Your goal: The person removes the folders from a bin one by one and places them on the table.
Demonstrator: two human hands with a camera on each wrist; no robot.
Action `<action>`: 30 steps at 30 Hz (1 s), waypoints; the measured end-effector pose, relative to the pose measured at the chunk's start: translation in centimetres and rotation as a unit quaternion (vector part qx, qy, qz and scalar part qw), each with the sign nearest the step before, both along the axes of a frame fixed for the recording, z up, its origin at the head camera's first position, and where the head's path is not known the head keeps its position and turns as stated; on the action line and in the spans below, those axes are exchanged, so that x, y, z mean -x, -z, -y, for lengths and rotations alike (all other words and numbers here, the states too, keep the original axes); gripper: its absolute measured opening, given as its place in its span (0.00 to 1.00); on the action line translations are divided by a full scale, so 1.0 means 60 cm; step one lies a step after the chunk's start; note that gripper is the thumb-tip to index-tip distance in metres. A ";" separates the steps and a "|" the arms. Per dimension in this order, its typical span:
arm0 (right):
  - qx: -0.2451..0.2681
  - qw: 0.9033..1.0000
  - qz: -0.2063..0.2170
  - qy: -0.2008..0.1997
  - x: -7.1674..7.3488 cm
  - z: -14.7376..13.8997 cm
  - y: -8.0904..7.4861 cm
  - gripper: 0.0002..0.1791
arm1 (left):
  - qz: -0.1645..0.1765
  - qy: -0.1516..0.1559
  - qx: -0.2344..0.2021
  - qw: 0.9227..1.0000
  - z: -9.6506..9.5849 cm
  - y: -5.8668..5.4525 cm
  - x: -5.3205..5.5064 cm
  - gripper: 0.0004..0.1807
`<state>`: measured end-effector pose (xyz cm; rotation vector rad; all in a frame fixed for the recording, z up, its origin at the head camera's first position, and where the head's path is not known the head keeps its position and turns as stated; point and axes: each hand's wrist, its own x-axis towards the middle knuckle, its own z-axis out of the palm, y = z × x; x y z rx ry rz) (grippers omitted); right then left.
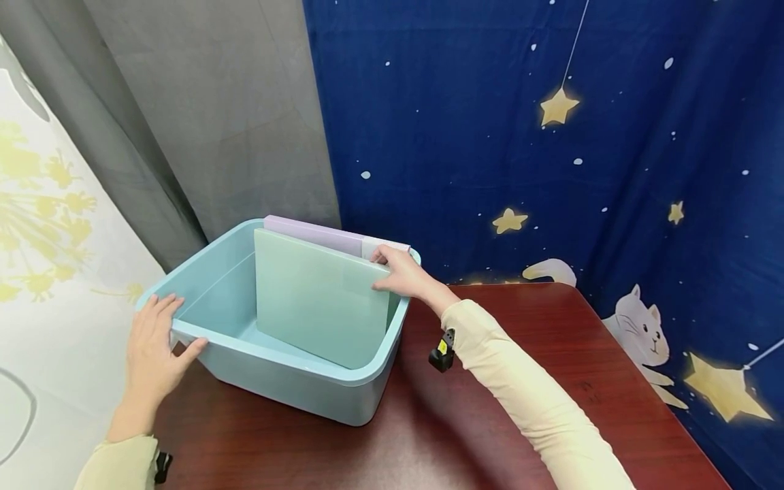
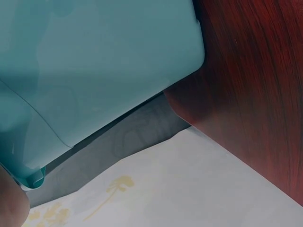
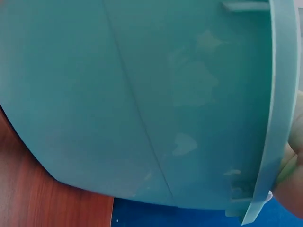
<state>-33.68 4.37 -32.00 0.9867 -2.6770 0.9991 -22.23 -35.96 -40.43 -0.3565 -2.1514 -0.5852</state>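
Note:
A light blue plastic tub (image 1: 275, 347) stands on the table. My left hand (image 1: 153, 340) lies on its front left corner, fingers over the rim and thumb spread along the front. Inside the tub stands a pale green rectangular panel (image 1: 318, 299), tilted a little. My right hand (image 1: 398, 272) pinches its upper right corner, thumb in front and fingers behind the top edge. Just behind the panel is a lilac flat item (image 1: 312, 233) with a white end, mostly hidden. The right wrist view shows the tub's outer wall (image 3: 142, 94), with fingers (image 3: 289, 187) beyond the rim.
The dark red wooden table (image 1: 520, 354) extends to the right of the tub. Behind it hang a grey curtain (image 1: 233, 102) and a blue starry curtain (image 1: 459, 136). A white cloth with yellow flowers (image 1: 49, 238) borders the table's left side.

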 end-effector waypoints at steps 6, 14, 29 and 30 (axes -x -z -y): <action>0.021 1.000 0.000 -0.012 -0.001 0.008 0.008 0.22 | 0.002 -0.001 0.001 1.000 -0.001 -0.001 0.000 0.51; 0.127 0.992 0.002 -0.001 -0.004 0.014 0.010 0.19 | 0.003 -0.001 0.001 1.000 -0.001 -0.001 0.002 0.51; 0.231 0.970 -0.031 0.068 -0.018 0.009 -0.009 0.16 | 0.004 0.003 -0.002 1.000 0.001 0.001 0.002 0.50; 0.240 0.968 -0.033 0.069 -0.018 0.008 -0.011 0.16 | 0.004 0.003 -0.002 1.000 0.001 0.001 0.001 0.51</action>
